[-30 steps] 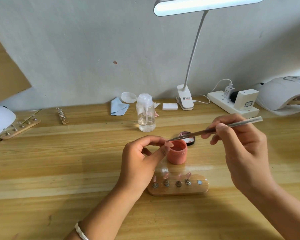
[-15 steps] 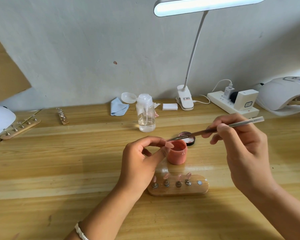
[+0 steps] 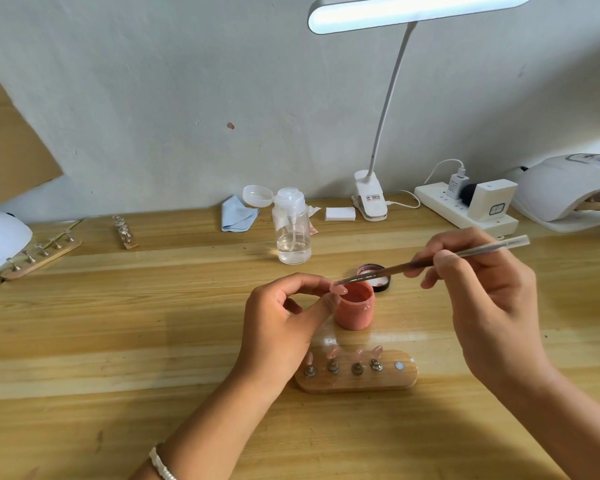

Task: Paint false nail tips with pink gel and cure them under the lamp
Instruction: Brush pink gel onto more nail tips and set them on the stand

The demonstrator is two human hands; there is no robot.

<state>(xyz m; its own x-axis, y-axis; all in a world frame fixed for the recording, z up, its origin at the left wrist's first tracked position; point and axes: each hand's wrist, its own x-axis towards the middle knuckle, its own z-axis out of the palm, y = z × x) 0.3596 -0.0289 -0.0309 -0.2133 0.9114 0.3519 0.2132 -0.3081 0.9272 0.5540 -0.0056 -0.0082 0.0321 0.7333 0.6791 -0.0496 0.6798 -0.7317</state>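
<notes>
Pink tip pinched in L hand; R hand holds brush at it.

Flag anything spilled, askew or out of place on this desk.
Nothing serious. A glossy patch on the table between the pink jar and the wooden stand could be a smear or just glare. The stand's rightmost peg is bare, matching the nail tip the left hand holds.

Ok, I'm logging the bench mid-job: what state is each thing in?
Gel jar: open.
Lid: off, lying behind the jar.
Pump bottle: cap flipped open, part full.
Desk lamp: on.
Brush: held in right hand.
Nail tip: pinched in left hand, brush at it.
Stand: four tips mounted, one spot bare.
</notes>
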